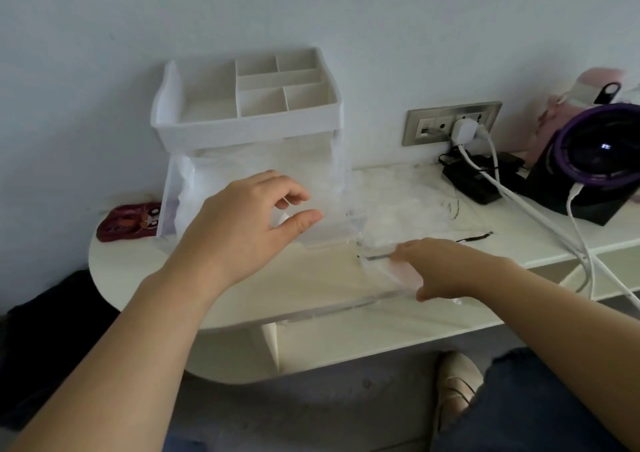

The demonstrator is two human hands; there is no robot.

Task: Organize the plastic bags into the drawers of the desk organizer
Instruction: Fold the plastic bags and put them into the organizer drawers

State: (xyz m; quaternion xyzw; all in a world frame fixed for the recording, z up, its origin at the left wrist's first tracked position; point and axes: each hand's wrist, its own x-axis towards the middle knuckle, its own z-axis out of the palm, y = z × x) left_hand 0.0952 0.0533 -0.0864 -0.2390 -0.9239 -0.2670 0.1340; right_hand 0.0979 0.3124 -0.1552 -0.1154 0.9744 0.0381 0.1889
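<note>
Two hands work at a white organizer (249, 129) on a desk (145, 278).
A red pouch (128, 221) lies to its left. A socket (426, 122), cables (519, 205) and a fan (602, 153) crowd the right, with loose bags (398, 202) between. The left hand (249, 223) hovers over the open upper drawer (329, 236), thumb and forefinger slightly apart; whether they hold plastic, I cannot tell. The right hand (446, 268) grips a clear bag (381, 264) at the right end of the lower drawer (329, 309). Crumpled plastic fills the upper drawer.
</note>
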